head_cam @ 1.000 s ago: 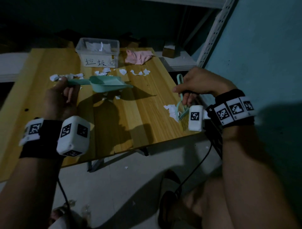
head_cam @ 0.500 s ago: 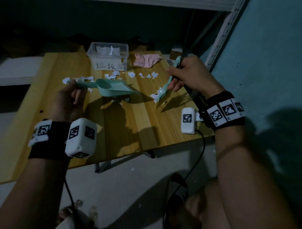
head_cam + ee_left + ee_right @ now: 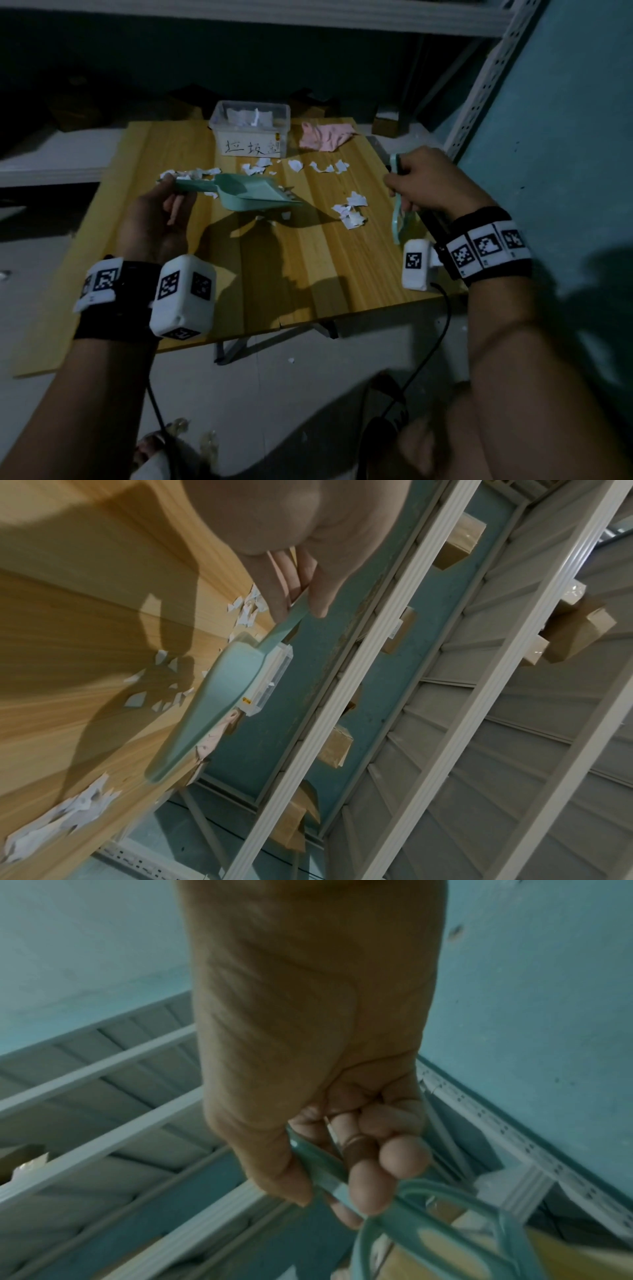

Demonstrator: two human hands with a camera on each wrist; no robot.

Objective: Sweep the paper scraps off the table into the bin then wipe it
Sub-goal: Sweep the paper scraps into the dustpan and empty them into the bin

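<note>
My left hand (image 3: 168, 205) grips the handle of a teal dustpan (image 3: 253, 197) held just above the wooden table (image 3: 308, 274), mouth pointing right; the dustpan (image 3: 219, 696) shows from below in the left wrist view. My right hand (image 3: 421, 185) grips the handle of a small teal brush (image 3: 399, 222) at the table's right edge; its fingers (image 3: 369, 1183) curl round the brush (image 3: 428, 1231). A pile of white paper scraps (image 3: 351, 210) lies between dustpan and brush. More scraps (image 3: 294, 166) lie in front of the clear bin (image 3: 251, 132).
A pink cloth (image 3: 325, 137) lies at the table's back right, beside the bin. A metal shelf upright (image 3: 479, 96) and a teal wall (image 3: 565, 137) stand close on the right. Shelving with cardboard boxes (image 3: 459, 545) is behind the table. A cable (image 3: 442, 329) hangs from my right wrist.
My right hand swept the brush left into the scraps, then drew back to the table's right edge, leaving a pile near the middle. The dustpan stayed in place.
</note>
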